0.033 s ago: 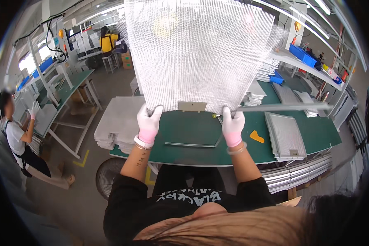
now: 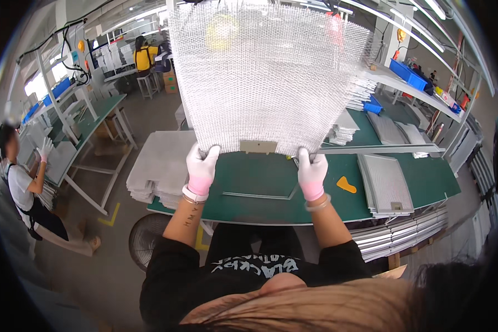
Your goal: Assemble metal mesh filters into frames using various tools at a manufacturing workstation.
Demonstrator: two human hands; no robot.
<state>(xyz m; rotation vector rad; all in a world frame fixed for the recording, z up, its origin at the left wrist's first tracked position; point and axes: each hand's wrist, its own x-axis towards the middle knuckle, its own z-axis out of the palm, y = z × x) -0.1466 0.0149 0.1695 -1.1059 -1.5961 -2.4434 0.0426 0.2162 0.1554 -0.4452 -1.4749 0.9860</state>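
Note:
A silvery metal mesh filter panel (image 2: 265,83) stands raised in front of me, its top edge leaning away. My left hand (image 2: 201,166), white-gloved with a pink cuff, grips the lower left corner, thumb on the near face. At the lower right corner my right hand (image 2: 312,169), gloved alike, pinches the panel the same way. A small beige plate (image 2: 258,146) sits midway along the panel's bottom edge. From beside my right hand a grey metal strip (image 2: 382,149) juts out to the right above the table; whether my fingers hold it too is hidden.
On the green table (image 2: 249,177) lie a thin angled metal strip (image 2: 260,196) and an orange scraper-like piece (image 2: 346,185). Panel stacks stand left (image 2: 160,160) and right (image 2: 387,185). A floor fan (image 2: 145,240) is at lower left. A co-worker (image 2: 22,188) works at the left bench.
The panel has shifted slightly, its top edge a little lower. The grey strip at its right has dipped slightly and looks sharper. My right hand has moved slightly left.

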